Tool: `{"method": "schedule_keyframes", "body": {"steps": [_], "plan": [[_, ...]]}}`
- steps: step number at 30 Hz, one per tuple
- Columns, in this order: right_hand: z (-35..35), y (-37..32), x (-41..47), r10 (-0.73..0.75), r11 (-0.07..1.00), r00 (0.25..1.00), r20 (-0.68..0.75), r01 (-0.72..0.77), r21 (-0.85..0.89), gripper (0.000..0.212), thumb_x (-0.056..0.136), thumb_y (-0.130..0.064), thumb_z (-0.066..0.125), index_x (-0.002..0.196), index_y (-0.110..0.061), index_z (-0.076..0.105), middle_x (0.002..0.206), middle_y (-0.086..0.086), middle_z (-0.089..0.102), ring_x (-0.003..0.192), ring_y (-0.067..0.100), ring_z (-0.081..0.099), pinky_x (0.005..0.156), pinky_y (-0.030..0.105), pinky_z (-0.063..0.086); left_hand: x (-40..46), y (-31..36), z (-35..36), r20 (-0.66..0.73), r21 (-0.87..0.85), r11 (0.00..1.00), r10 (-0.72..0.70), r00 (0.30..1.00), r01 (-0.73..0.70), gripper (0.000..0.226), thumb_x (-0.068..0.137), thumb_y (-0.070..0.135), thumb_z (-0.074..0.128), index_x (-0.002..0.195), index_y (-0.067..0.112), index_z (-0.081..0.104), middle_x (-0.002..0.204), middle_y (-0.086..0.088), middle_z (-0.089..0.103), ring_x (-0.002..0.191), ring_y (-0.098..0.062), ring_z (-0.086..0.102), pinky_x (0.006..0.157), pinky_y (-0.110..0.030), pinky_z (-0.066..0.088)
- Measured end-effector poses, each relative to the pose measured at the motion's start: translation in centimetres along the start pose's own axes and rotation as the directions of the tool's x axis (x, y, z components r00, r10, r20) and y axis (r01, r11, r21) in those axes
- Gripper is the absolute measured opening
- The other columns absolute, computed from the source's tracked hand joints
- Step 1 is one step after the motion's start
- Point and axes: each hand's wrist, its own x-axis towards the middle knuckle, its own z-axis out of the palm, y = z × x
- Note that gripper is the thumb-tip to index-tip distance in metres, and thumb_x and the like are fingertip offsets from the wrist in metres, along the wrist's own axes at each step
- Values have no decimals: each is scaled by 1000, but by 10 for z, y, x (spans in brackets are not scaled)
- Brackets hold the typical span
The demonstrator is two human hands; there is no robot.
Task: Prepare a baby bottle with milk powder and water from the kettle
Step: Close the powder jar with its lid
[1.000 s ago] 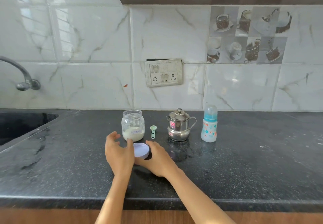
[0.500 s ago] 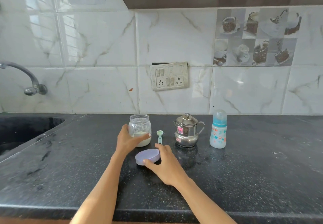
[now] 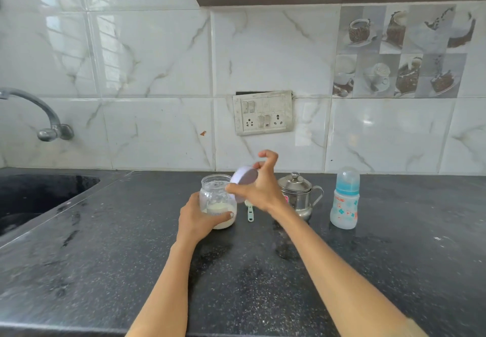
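Head view, single frame. Dark speckled counter point(image 3: 105, 271) runs the full width; white marble-pattern tiled wall behind it.

Left hand point(image 3: 196, 219): fingers wrapped around the lower half of the glass jar point(image 3: 217, 201), thumb across the front, closed firmly on it. Jar stands upright on the counter, mouth uncovered, with a pale layer of milk powder in the bottom third.

Right hand point(image 3: 259, 188): thumb and middle fingers pinch the lilac lid point(image 3: 243, 182) by its rim; index finger is lifted and curled clear above it. Lid is tilted steeply, flat face toward the camera, held in the air at 2 o'clock from the jar mouth, just beside it. Contact between lid edge and jar rim cannot be settled from this angle; it looks apart.

Green scoop point(image 3: 250, 211): lies flat on the counter at 3 o'clock from the jar, handle pointing toward the camera, bowl end hidden behind the right hand.

Steel kettle point(image 3: 302, 197): lidded, at 3 o'clock from the scoop, handle on its right; partly hidden by the right wrist.

Baby bottle point(image 3: 345, 199): upright, clear cap on, at 3 o'clock from the kettle, near it and not touching.

Sink point(image 3: 34, 197) at 9 o'clock from the jar, well apart; tap point(image 3: 39, 115) above it. Switch plate point(image 3: 263, 112) on the wall at 12 o'clock from the kettle
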Motion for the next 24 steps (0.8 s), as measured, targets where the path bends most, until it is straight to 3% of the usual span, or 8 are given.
{"method": "schedule_keyframes", "body": {"steps": [3,7,9,13,16,21,24], "plan": [[7,-16,27,20,989,981,195,10,-151,88,61,-23,88,120,-21,22,116,1,39,103,16,47,80,25,41,-2,-2,-5,6,-13,1000,16,1000,-16,64,55,33,89,105,24,51,98,8,60,91,-14,59,69,-26,46],[22,-22,52,61,931,925,375,82,-355,56,60,-27,88,106,-22,58,113,-7,53,103,11,49,77,24,39,-5,-1,-6,20,-22,1000,18,1000,-17,65,56,35,87,107,23,50,100,7,59,91,-14,58,71,-27,47],[28,-23,61,93,903,903,420,101,-417,47,59,-26,87,101,-24,64,118,-7,56,106,11,50,80,26,40,-6,-1,-5,26,-26,1000,11,1000,-11,66,55,36,87,110,24,51,102,7,59,93,-15,59,73,-28,48],[32,-24,77,153,864,843,516,139,-483,50,60,-28,87,105,-27,66,118,-11,56,118,12,51,91,31,43,-5,-1,-1,23,10,1000,14,1000,-15,73,54,39,83,116,21,49,108,4,59,97,-18,59,80,-34,52],[28,-28,85,188,846,802,567,160,-508,56,61,-27,87,112,-30,65,125,-13,55,120,10,49,94,30,41,-7,3,6,19,58,998,36,999,-37,83,52,40,79,123,19,41,112,3,56,98,-19,56,77,-33,51],[28,-35,97,285,796,697,658,211,-568,66,63,-9,84,120,-32,61,122,-17,52,127,12,44,102,34,43,-10,3,12,41,133,990,30,999,-36,94,50,38,82,127,17,32,113,1,52,100,-22,54,77,-33,47],[29,-40,106,326,786,634,702,231,-574,66,62,1,82,116,-32,64,133,-12,52,128,14,45,100,33,44,-7,1,10,59,124,992,19,998,-26,93,49,40,82,126,19,33,113,2,53,103,-22,55,82,-37,51]]}}
